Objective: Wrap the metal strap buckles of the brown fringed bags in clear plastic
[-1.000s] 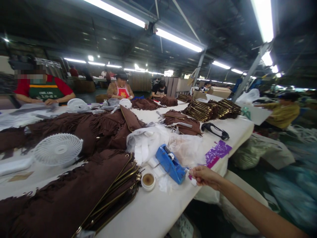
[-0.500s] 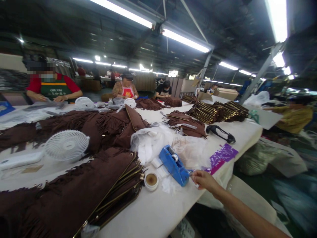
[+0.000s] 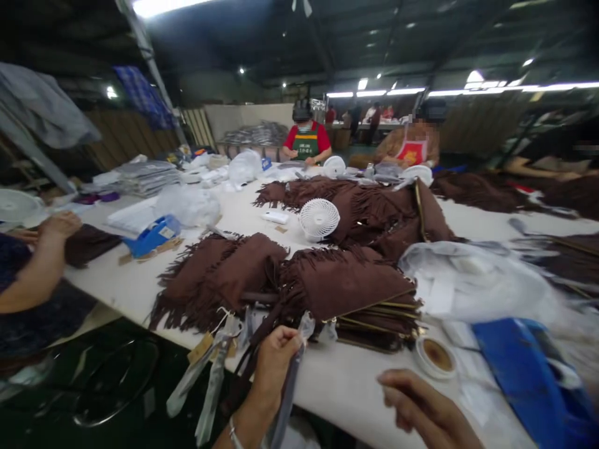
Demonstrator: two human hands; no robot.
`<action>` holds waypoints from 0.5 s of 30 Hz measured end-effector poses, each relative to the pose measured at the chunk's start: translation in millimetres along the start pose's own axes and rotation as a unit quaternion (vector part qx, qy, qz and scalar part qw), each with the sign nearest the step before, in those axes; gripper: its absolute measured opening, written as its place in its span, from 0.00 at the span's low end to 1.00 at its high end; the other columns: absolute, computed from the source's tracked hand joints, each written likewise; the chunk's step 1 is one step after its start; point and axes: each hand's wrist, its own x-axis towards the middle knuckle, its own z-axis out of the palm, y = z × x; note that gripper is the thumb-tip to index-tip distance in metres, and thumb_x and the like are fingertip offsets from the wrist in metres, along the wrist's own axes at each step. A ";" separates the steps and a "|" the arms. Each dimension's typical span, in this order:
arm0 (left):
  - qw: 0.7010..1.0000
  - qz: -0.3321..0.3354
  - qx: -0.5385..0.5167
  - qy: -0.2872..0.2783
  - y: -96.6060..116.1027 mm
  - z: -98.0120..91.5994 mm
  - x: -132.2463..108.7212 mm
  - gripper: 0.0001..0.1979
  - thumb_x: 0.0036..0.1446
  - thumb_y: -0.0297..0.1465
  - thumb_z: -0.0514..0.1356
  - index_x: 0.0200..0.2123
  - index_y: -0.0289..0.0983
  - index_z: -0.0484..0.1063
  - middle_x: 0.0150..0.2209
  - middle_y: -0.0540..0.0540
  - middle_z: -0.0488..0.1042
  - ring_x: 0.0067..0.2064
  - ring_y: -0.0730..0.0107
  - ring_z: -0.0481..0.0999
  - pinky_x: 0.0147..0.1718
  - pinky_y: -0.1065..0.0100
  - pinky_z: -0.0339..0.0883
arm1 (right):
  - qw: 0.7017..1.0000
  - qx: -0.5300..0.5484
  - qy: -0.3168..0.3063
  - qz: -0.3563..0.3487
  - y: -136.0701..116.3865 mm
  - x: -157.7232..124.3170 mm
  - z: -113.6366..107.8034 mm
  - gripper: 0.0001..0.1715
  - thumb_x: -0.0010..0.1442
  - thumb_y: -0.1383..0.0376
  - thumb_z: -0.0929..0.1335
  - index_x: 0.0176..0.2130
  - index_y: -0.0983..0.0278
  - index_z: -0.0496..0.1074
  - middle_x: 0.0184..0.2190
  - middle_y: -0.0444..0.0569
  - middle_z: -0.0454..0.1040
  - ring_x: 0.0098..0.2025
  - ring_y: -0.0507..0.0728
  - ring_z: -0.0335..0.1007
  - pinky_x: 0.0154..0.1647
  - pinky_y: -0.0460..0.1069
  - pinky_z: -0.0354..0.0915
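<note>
My left hand (image 3: 276, 358) pinches the top of a dark strap in a clear plastic sleeve (image 3: 291, 380), which hangs past the table's front edge. Behind it lies a stack of brown fringed bags (image 3: 350, 280) with gold zippers. More plastic-wrapped straps (image 3: 215, 380) with paper tags dangle over the edge at left. My right hand (image 3: 421, 399) is above the table at lower right, its fingers curled and fingertips close together; anything between them is too small to make out. A round tub of brown paste (image 3: 436, 357) and a blue tape dispenser (image 3: 519, 368) are beyond it.
A white fan (image 3: 319, 218) stands behind the bags. Crumpled clear plastic (image 3: 472, 274) lies at right. A co-worker's arm (image 3: 42, 262) is at far left near another blue dispenser (image 3: 152, 237). Two people in aprons (image 3: 306, 146) sit across the table.
My view has swung left. My right hand has come away from the tape dispenser, back toward me. My left hand, out of view before, now shows with the wrapped strap.
</note>
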 end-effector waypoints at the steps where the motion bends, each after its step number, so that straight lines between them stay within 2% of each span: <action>1: 1.000 0.004 0.002 -0.001 -0.9 0.6 -0.9 0.10 0.45 0.35 0.65 0.28 0.35 0.71 0.22 0.52 0.71 0.24 0.76 0.64 0.26 0.72 0.54 | 0.999 0.006 -0.028 -0.031 -22.6 15.0 18.2 0.19 0.61 0.51 0.63 0.42 0.59 0.73 0.30 0.47 0.74 0.28 0.55 0.68 0.28 0.48 0.68; 3: 1.000 0.013 0.002 -0.004 -2.9 0.7 -1.2 0.09 0.47 0.34 0.64 0.28 0.34 0.71 0.22 0.52 0.71 0.24 0.76 0.64 0.26 0.72 0.54 | 0.993 -0.007 -0.063 -0.100 -55.9 42.2 46.3 0.15 0.63 0.55 0.62 0.41 0.59 0.74 0.29 0.45 0.72 0.27 0.52 0.66 0.27 0.46 0.65; 5: 1.000 0.022 -0.006 -0.012 -5.1 -0.1 -0.1 0.08 0.48 0.33 0.64 0.29 0.35 0.71 0.22 0.52 0.71 0.25 0.75 0.64 0.26 0.72 0.54 | 0.982 -0.026 -0.095 -0.160 -73.6 63.2 64.0 0.13 0.64 0.62 0.61 0.42 0.59 0.73 0.29 0.44 0.71 0.27 0.51 0.64 0.26 0.45 0.63; 9: 0.998 0.054 -0.011 -0.036 -7.2 -2.4 1.4 0.09 0.51 0.35 0.63 0.29 0.35 0.70 0.24 0.51 0.72 0.27 0.73 0.66 0.28 0.72 0.56 | 0.965 -0.093 -0.122 -0.215 -83.3 86.9 81.1 0.15 0.60 0.72 0.61 0.41 0.59 0.73 0.30 0.44 0.71 0.30 0.52 0.66 0.28 0.44 0.61; 15: 0.995 0.086 0.025 -0.040 -5.5 -8.1 0.1 0.11 0.53 0.38 0.62 0.29 0.35 0.72 0.27 0.50 0.73 0.31 0.71 0.68 0.31 0.71 0.59 | 0.950 -0.198 -0.103 -0.220 -87.1 97.8 92.7 0.13 0.62 0.70 0.62 0.39 0.59 0.74 0.32 0.46 0.75 0.34 0.54 0.69 0.33 0.45 0.59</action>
